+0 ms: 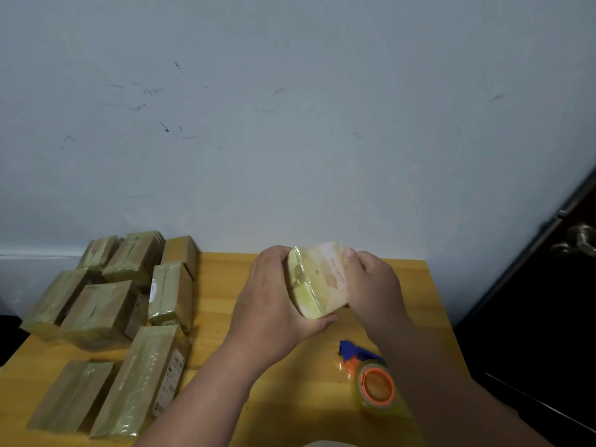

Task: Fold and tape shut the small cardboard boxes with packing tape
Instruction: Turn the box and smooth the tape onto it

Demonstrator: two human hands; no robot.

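Observation:
I hold a small cardboard box (319, 279) above the far middle of the wooden table (225, 285). Shiny clear tape covers its faces, and red print shows on the side facing right. My left hand (274, 298) grips the box from the left and underneath, fingers curled round its lower edge. My right hand (371, 285) holds its right side, with the thumb pressed on the top corner. A tape dispenser (371, 379) with a blue blade guard, an orange core and a roll of clear tape lies on the table below my right forearm.
Several taped cardboard boxes (106, 304) lie in a heap on the table's left half, some hanging over its left edge. A scuffed pale wall stands right behind the table. A dark door with a metal handle (577, 238) is at the right.

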